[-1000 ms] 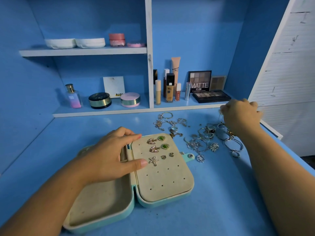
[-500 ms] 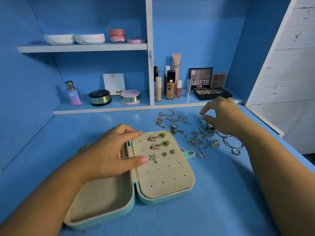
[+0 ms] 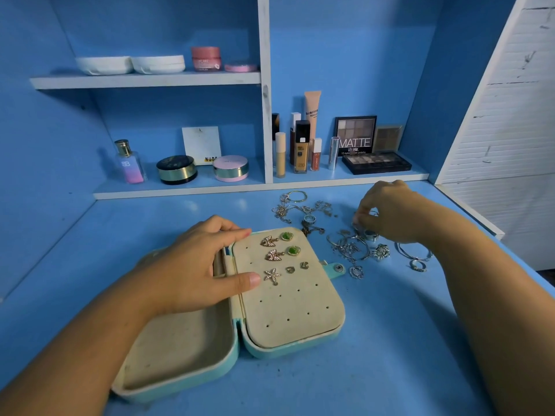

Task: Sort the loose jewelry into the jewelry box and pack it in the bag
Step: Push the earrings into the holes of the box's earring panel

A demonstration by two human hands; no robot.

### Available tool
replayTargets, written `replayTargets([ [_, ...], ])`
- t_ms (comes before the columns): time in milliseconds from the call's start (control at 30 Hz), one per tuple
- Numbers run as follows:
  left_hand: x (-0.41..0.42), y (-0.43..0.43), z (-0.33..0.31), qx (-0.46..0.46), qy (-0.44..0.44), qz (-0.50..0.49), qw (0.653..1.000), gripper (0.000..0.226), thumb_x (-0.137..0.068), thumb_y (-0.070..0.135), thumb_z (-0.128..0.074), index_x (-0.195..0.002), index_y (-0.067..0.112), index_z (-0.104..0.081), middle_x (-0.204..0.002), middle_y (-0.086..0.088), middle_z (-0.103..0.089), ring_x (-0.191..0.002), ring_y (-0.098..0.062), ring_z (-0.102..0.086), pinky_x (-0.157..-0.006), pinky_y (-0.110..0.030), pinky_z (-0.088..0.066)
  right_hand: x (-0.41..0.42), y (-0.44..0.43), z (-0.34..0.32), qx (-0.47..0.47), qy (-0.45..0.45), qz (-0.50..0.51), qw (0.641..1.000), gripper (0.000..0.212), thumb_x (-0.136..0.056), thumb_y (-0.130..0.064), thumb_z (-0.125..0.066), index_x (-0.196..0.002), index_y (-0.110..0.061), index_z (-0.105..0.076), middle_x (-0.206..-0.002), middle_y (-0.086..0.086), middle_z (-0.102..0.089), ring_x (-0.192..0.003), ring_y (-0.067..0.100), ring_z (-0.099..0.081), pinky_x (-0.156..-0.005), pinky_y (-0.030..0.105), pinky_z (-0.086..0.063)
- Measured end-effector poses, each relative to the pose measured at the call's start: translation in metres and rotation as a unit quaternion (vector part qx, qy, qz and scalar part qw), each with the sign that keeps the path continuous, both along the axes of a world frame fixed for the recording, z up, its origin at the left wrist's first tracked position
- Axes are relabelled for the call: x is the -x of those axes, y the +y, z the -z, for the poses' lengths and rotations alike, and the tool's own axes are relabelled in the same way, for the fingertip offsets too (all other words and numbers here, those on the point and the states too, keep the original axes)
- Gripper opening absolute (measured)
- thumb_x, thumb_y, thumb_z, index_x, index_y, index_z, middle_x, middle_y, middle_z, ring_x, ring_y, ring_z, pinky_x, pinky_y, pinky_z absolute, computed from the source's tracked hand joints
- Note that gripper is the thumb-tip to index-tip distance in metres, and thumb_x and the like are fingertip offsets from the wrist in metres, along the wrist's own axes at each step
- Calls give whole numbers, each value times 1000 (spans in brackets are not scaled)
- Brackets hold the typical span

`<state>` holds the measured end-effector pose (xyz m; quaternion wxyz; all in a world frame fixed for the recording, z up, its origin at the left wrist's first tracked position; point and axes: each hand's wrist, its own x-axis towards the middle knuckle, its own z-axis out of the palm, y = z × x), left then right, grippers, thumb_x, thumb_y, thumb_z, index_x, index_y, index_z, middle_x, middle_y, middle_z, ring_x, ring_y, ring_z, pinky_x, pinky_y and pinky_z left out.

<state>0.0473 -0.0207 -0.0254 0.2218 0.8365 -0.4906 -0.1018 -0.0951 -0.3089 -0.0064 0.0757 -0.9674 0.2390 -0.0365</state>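
- Blue laminate counter [image 3: 375,370]: blue side wall closes the far L. Open surface runs along the front edge and R of the box.
- Low white-edged shelf [image 3: 180,190] at back: glass perfume bottle w/ pink-purple liquid [image 3: 129,163], round compacts, tubes, and a black eyeshadow palette [image 3: 377,162] at the R end. All well apart from both hands.
- Left hand [image 3: 192,265]: lies across the box hinge, thumb on the pad, fingers straight. Grip wide, holding nothing.
- Teal jewelry box w/ beige lining [image 3: 288,351]: open flat, centre-L on the counter. L half is a shallow tray partly under the wrist; R half is a perforated pad.
- Earrings [image 3: 280,250] fill the pad's top rows: two leaf shapes, two green stones, a starfish, two small studs.
- Loose silver & gold jewelry [image 3: 351,250]: tangled heap of chains, rings and bangles just R of the box, reaching back toward the shelf.
- Right hand [image 3: 390,211]: over the heap, fingertips bunched down among the pieces. Grip narrow; can't tell if it pinches one.
- White slatted panel [image 3: 510,115]: bounds the counter's R side.
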Motion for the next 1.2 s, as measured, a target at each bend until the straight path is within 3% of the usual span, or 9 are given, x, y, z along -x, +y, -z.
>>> replayTargets([
  [133, 0, 1, 0, 1, 6, 0, 1000, 101, -56, 86, -49, -144, 35, -43, -124, 33, -37, -124, 9, -38, -108, -31, -38, 1, 1, 1, -2, 17, -11, 1000, 13, -84, -46, -64, -86, -33, -67, -113, -5, -51, -114, 20, -35, -96, 43, -40],
  [300, -1, 0, 1, 0, 6, -1, 1000, 102, -56, 87, -49, -143, 36, -43, -124, 33, -37, -125, 8, -37, -110, -32, -36, -2, -4, 2, -15, 18, -9, 1000, 16, -90, -37, -60, -96, -25, -69, -108, -4, -51, -105, 15, -34, -87, 36, -40],
  [467, 0, 0, 0, 0, 9, -2, 1000, 104, -55, 88, -49, -144, 34, -43, -123, 33, -37, -125, 9, -37, -111, -31, -35, -5, -5, 1, -40, -48, 5, 998, 15, -95, -29, -55, -90, -23, -67, -104, -1, -52, -102, 19, -42, -77, 33, -38],
  [633, -1, 1, 1, -5, 8, -4, 1000, 109, -51, 96, -44, -143, 38, -42, -123, 37, -35, -125, 10, -36, -110, -34, -37, -2, 6, -7, -129, -134, -22, 982, 14, -94, -32, -56, -88, -24, -65, -95, -4, -59, -77, 16, -59, -58, 21, -42],
  [700, -1, 1, 0, -8, 9, -6, 1000, 109, -51, 98, -43, -143, 40, -41, -123, 38, -34, -126, 9, -36, -109, -35, -38, -1, 16, -10, -158, -145, -33, 976, 16, -93, -34, -56, -91, -21, -64, -89, -10, -54, -67, 4, -55, -53, 15, -37],
  [800, -1, 0, 1, -9, 11, -8, 1000, 107, -52, 96, -45, -143, 41, -41, -122, 37, -35, -125, 9, -37, -108, -35, -39, -2, 28, -13, -182, -152, -52, 970, 19, -91, -39, -56, -93, -21, -63, -96, -8, -56, -67, 0, -51, -55, 16, -35],
  [933, 2, 0, 0, -10, 10, -11, 1000, 100, -56, 88, -50, -143, 39, -41, -123, 34, -36, -125, 8, -38, -109, -33, -38, -3, 48, -14, -239, -150, -67, 957, 17, -89, -42, -57, -88, -26, -64, -91, -12, -59, -42, -5, -47, -45, 12, -33],
  [1067, 4, 1, -4, -7, 0, -9, 1000, 98, -58, 86, -49, -143, 37, -42, -122, 31, -38, -123, 7, -39, -107, -32, -39, -6, 77, -6, -222, -122, -161, 954, 13, -88, -41, -59, -83, -31, -65, -95, -14, -56, -76, -7, -55, -66, 11, -42],
  [1200, 5, 1, -4, 6, -4, -5, 1000, 95, -59, 82, -50, -142, 37, -43, -122, 29, -40, -123, 7, -38, -108, -30, -37, -10, 95, 7, -175, -74, -247, 950, 9, -86, -40, -63, -83, -32, -67, -96, -16, -52, -94, -5, -44, -90, 14, -32],
])
